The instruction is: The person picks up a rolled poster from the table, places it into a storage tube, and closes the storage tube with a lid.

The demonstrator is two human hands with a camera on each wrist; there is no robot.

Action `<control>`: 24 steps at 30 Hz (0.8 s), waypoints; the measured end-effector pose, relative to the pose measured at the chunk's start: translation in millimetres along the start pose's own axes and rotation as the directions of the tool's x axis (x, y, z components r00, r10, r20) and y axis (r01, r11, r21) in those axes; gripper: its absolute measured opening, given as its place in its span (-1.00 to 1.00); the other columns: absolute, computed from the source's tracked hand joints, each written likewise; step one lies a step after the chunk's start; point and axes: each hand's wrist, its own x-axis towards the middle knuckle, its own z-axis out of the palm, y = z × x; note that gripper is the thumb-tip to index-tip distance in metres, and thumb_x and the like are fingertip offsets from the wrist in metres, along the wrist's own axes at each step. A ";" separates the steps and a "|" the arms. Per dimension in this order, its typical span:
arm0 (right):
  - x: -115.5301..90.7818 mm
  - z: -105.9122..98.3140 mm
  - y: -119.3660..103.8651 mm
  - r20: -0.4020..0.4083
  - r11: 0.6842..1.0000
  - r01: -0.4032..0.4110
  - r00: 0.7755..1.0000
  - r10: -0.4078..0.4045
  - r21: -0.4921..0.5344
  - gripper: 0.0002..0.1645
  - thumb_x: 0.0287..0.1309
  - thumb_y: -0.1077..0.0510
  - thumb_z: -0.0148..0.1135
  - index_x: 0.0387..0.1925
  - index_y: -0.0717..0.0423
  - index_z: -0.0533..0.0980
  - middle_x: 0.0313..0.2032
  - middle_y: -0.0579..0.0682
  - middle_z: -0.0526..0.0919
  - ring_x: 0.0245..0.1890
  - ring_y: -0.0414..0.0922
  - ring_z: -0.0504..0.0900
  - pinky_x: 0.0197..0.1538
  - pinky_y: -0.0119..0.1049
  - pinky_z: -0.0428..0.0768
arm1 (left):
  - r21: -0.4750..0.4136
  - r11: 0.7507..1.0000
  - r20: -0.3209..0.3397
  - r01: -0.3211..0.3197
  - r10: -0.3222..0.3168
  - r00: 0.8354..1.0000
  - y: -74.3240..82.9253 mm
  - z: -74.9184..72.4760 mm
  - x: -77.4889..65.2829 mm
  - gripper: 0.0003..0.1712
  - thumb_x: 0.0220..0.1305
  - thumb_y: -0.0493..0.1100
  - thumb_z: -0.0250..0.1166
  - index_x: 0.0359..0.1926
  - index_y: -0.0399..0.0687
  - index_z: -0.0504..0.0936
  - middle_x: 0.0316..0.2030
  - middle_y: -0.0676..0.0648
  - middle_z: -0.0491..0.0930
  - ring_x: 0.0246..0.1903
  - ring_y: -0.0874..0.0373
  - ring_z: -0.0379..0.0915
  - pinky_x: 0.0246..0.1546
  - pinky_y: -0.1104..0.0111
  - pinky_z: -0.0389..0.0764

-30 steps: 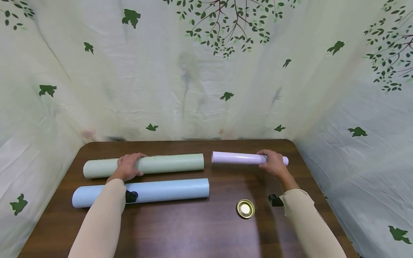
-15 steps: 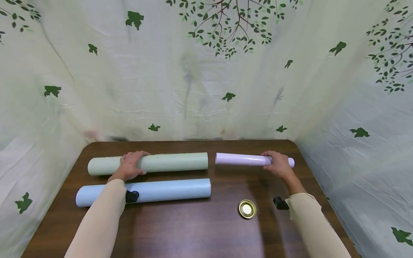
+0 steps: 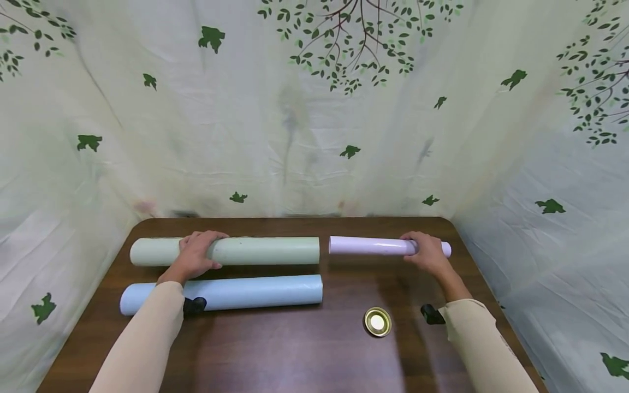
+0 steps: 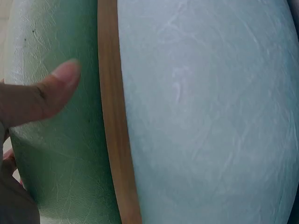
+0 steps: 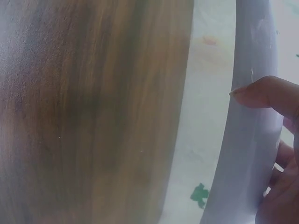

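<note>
My left hand (image 3: 195, 255) grips a pale green roll (image 3: 267, 251) from above, left of its middle, near the back of the table. In the left wrist view its thumb (image 4: 58, 91) lies along the roll's creased surface. Parallel and nearer to me lies a light blue roll (image 3: 262, 291), partly covered by my left forearm. To the right, my right hand (image 3: 426, 252) holds a thinner, glossy lilac roll (image 3: 366, 245) close to its right end. The right wrist view has the thumb (image 5: 257, 93) across this lilac roll, with the other fingers curled behind it.
A small round gold piece with a white centre (image 3: 377, 322) lies on the brown wooden table (image 3: 275, 349), between the blue roll and my right forearm. A pale curtain (image 3: 314, 136) with green leaf prints surrounds the table's back and sides.
The lilac roll has shifted slightly right with my right hand. The green roll has also moved a little right and lies straighter, my left hand still on it. The head view has turned slightly.
</note>
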 end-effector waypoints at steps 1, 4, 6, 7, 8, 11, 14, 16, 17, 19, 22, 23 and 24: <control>-0.5 -0.8 -0.7 -0.001 1.000 0.000 1.000 0.000 0.006 -0.49 -0.11 0.30 0.48 -0.03 0.25 0.56 -0.06 0.27 0.63 -0.08 0.22 0.56 0.03 0.18 0.36 | 0.009 1.000 -0.005 -0.006 0.006 1.000 0.9 -0.7 -0.9 -0.23 -0.15 -0.34 0.54 0.17 -0.18 0.46 0.13 -0.32 0.45 0.08 -0.30 0.17 0.05 -0.22 -0.05; -1.5 -3.2 -3.2 -0.005 1.000 0.002 1.000 -0.001 0.022 -0.49 -0.11 0.31 0.47 -0.03 0.25 0.56 -0.05 0.27 0.63 -0.07 0.22 0.56 0.04 0.19 0.37 | 0.040 0.999 -0.025 -0.024 0.025 0.999 3.6 -3.6 -4.0 -0.22 -0.17 -0.30 0.55 0.16 -0.15 0.48 0.13 -0.29 0.47 0.07 -0.28 0.20 0.03 -0.21 -0.02; -2.1 -4.6 -5.1 -0.002 0.999 0.001 1.000 -0.001 0.032 -0.50 -0.10 0.32 0.46 -0.03 0.25 0.56 -0.04 0.27 0.62 -0.06 0.22 0.55 0.05 0.19 0.37 | 0.058 0.998 -0.040 -0.036 0.038 0.998 4.9 -6.1 -6.2 -0.22 -0.18 -0.29 0.56 0.16 -0.13 0.49 0.12 -0.28 0.48 0.06 -0.26 0.21 0.02 -0.20 -0.01; -2.7 -5.5 -6.2 0.000 0.999 0.000 1.000 0.000 0.035 -0.50 -0.10 0.32 0.46 -0.03 0.25 0.56 -0.04 0.27 0.62 -0.06 0.22 0.55 0.05 0.19 0.37 | 0.066 0.997 -0.045 -0.042 0.045 0.998 5.5 -7.5 -7.3 -0.22 -0.18 -0.28 0.56 0.16 -0.12 0.49 0.11 -0.27 0.49 0.06 -0.26 0.21 0.02 -0.19 0.00; -3.2 -6.2 -7.0 0.002 0.999 -0.001 1.000 0.001 0.036 -0.50 -0.10 0.32 0.46 -0.03 0.26 0.56 -0.04 0.28 0.62 -0.06 0.22 0.55 0.05 0.20 0.37 | 0.072 0.996 -0.049 -0.048 0.052 0.997 6.0 -8.6 -8.3 -0.23 -0.17 -0.28 0.56 0.16 -0.12 0.49 0.11 -0.27 0.49 0.06 -0.25 0.22 0.02 -0.19 0.00; -3.5 -8.0 -9.0 0.008 0.999 -0.003 1.000 0.002 0.043 -0.51 -0.09 0.33 0.46 -0.03 0.26 0.55 -0.03 0.28 0.61 -0.05 0.23 0.54 0.05 0.21 0.36 | 0.080 0.995 -0.056 -0.061 0.066 0.996 7.2 -12.1 -11.6 -0.23 -0.17 -0.27 0.56 0.16 -0.12 0.49 0.11 -0.26 0.49 0.06 -0.24 0.22 0.03 -0.19 0.01; -3.1 -9.8 -10.0 0.003 0.999 0.010 1.000 -0.010 0.046 -0.52 -0.09 0.34 0.45 -0.04 0.27 0.55 -0.04 0.29 0.61 -0.05 0.23 0.54 0.05 0.22 0.36 | 0.087 0.994 -0.057 -0.067 0.072 0.996 9.7 -14.8 -15.1 -0.23 -0.16 -0.25 0.56 0.16 -0.13 0.48 0.11 -0.28 0.48 0.07 -0.25 0.22 0.02 -0.20 0.01; -3.2 -11.0 -10.0 -0.001 0.999 0.022 1.000 -0.022 0.045 -0.52 -0.10 0.34 0.45 -0.05 0.27 0.55 -0.04 0.28 0.62 -0.05 0.23 0.55 0.04 0.21 0.37 | 0.088 0.994 -0.059 -0.065 0.070 0.996 11.6 -16.6 -17.3 -0.23 -0.16 -0.26 0.56 0.16 -0.13 0.48 0.11 -0.29 0.48 0.07 -0.26 0.21 0.02 -0.21 0.01; -3.4 -11.7 -10.0 -0.005 0.999 0.029 1.000 -0.029 0.045 -0.52 -0.10 0.33 0.45 -0.05 0.27 0.55 -0.05 0.28 0.62 -0.06 0.23 0.55 0.03 0.20 0.37 | 0.089 0.994 -0.058 -0.063 0.068 0.996 12.7 -17.4 -18.2 -0.23 -0.15 -0.26 0.56 0.17 -0.13 0.48 0.11 -0.29 0.48 0.07 -0.26 0.20 0.02 -0.21 0.01; -4.2 -12.8 -9.5 -0.009 0.998 0.040 0.999 -0.040 0.046 -0.52 -0.11 0.33 0.45 -0.06 0.27 0.55 -0.05 0.28 0.62 -0.06 0.22 0.55 0.03 0.19 0.38 | 0.090 0.994 -0.058 -0.062 0.067 0.996 14.6 -19.1 -20.1 -0.23 -0.14 -0.27 0.56 0.17 -0.14 0.47 0.12 -0.29 0.47 0.08 -0.26 0.20 0.02 -0.22 0.01; -5.5 -13.7 -9.1 -0.013 0.997 0.049 0.999 -0.048 0.054 -0.52 -0.11 0.34 0.45 -0.06 0.27 0.55 -0.06 0.28 0.62 -0.07 0.22 0.55 0.02 0.18 0.39 | 0.089 0.994 -0.061 -0.070 0.076 0.995 18.2 -21.4 -23.6 -0.22 -0.14 -0.27 0.55 0.18 -0.14 0.46 0.13 -0.30 0.46 0.10 -0.27 0.20 0.03 -0.23 0.01; -6.0 -13.7 -9.0 -0.014 0.997 0.053 0.999 -0.052 0.056 -0.52 -0.11 0.34 0.45 -0.06 0.28 0.55 -0.06 0.28 0.62 -0.07 0.22 0.55 0.01 0.18 0.39 | 0.092 0.993 -0.064 -0.076 0.082 0.995 19.0 -22.0 -24.8 -0.22 -0.14 -0.27 0.55 0.18 -0.14 0.46 0.13 -0.30 0.46 0.11 -0.28 0.20 0.03 -0.23 0.01; -6.5 -13.5 -9.0 -0.015 0.997 0.054 0.998 -0.054 0.059 -0.52 -0.12 0.34 0.45 -0.06 0.28 0.55 -0.07 0.28 0.62 -0.07 0.21 0.55 0.01 0.18 0.39 | 0.095 0.992 -0.066 -0.084 0.090 0.994 19.9 -22.5 -26.0 -0.22 -0.14 -0.28 0.55 0.18 -0.14 0.46 0.13 -0.30 0.46 0.12 -0.29 0.21 0.04 -0.24 0.01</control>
